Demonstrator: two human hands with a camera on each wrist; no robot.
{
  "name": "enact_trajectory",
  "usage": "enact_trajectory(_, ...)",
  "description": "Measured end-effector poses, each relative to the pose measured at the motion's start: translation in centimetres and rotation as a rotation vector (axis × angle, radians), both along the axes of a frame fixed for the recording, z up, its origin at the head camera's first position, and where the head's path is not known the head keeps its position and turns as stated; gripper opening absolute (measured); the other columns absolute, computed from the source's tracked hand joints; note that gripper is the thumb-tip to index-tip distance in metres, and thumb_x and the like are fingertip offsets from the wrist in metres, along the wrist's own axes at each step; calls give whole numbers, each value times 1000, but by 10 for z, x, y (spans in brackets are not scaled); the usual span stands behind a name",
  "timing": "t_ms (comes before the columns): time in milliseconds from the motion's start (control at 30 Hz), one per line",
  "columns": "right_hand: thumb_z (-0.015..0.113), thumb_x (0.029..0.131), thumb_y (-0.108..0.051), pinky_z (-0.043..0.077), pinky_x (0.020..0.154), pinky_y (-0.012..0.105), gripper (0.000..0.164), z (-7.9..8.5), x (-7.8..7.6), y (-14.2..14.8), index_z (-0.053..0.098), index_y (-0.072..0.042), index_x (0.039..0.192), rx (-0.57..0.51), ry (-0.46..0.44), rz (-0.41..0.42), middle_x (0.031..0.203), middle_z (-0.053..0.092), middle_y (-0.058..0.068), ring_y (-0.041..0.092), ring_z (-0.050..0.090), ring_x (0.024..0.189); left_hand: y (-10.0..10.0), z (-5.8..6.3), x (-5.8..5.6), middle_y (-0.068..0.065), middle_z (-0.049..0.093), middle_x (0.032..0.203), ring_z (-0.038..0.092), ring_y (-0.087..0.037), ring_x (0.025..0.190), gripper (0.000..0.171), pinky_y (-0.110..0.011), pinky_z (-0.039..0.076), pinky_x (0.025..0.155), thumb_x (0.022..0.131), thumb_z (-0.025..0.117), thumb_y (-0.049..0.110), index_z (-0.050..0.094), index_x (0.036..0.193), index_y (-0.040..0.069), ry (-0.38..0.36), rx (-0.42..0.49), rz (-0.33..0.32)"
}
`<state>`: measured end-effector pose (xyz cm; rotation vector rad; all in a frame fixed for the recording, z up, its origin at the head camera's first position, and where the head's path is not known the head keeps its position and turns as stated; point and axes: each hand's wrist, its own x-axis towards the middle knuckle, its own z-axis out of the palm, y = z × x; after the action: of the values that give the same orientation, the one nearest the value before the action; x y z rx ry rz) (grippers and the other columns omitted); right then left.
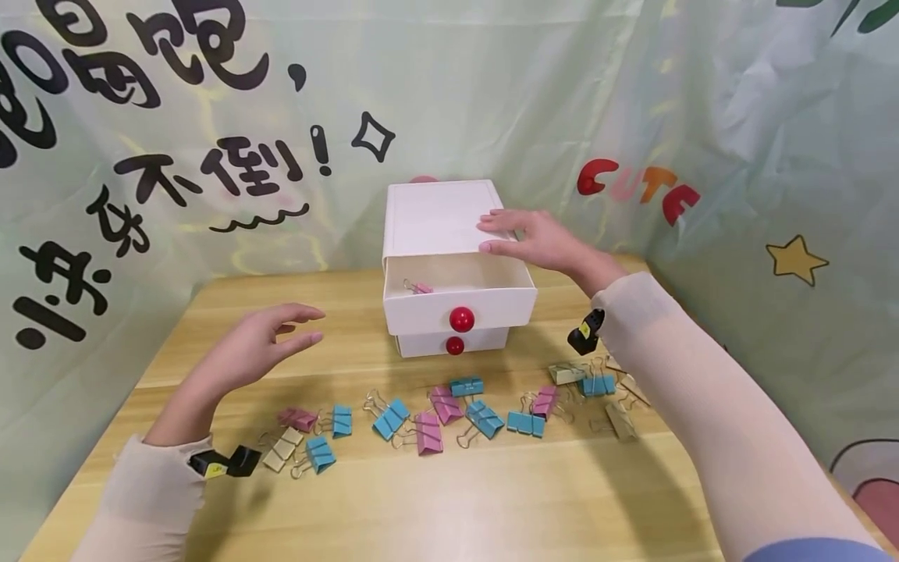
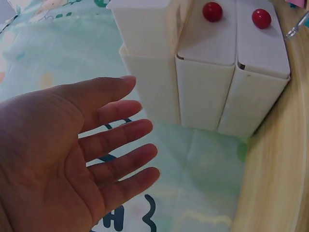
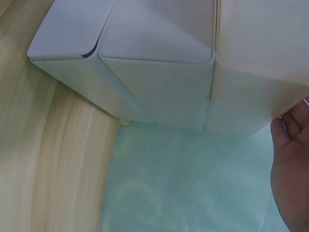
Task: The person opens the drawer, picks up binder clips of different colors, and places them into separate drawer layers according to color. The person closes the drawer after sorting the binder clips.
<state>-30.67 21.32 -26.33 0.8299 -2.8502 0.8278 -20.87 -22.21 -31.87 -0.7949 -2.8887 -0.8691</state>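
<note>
A white drawer box [image 1: 438, 215] stands at the back of the table, its top drawer [image 1: 421, 314] pulled out by a red knob side facing me. Inside that drawer lies a pink binder clip [image 1: 420, 288]. My right hand [image 1: 537, 238] rests on the box's top right edge, fingers extended over the lid. In the right wrist view, the fingertips [image 3: 280, 126] meet the box's upper corner. Left of the box, my left hand [image 1: 260, 343] hovers over the table with nothing in it, fingers relaxed and thumb apart. The left wrist view shows its bare palm [image 2: 53, 150].
Blue, pink and cream binder clips lie scattered across the table [image 1: 492, 499]: a group [image 1: 321, 454] at left, several [image 1: 429, 433] in the middle, more [image 1: 598, 385] at right near my forearm. A printed cloth [image 1: 534, 101] hangs behind and beside the table.
</note>
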Motion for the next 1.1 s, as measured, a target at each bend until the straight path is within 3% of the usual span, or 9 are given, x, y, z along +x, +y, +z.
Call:
enact_trajectory(333,65,86,-59,26,113,50,63,4,-1,4,59,-22,137,28,-11,-17,147,47,-2,17,35,140,0,-14,-4,-15,57,135,53,-40,120,48,-57,45,95,97,61,39,60,132,7,-6,-62,-36)
enact_trajectory(800,64,88,-58,26,113,48,61,9,1,2,58,-24,138,37,0,-22,147,48,-4,16,36,139,-5,-29,6,-13,62,125,58,-37,112,48,-55,49,87,93,66,40,61,130,9,-27,-189,-36)
enact_trajectory(900,64,87,-59,27,113,48,61,7,1,1,59,-24,137,29,-1,-20,146,48,-5,15,36,139,-9,-36,9,-13,62,126,58,-38,113,50,-56,47,89,92,68,38,60,131,8,-47,-197,-47)
enact_trajectory(1100,63,88,-59,27,113,47,62,4,0,0,59,-23,138,28,-9,-11,147,48,-3,14,36,139,-15,-55,19,-16,58,132,53,-41,120,65,-58,43,95,86,71,47,56,135,7,-156,-199,-46)
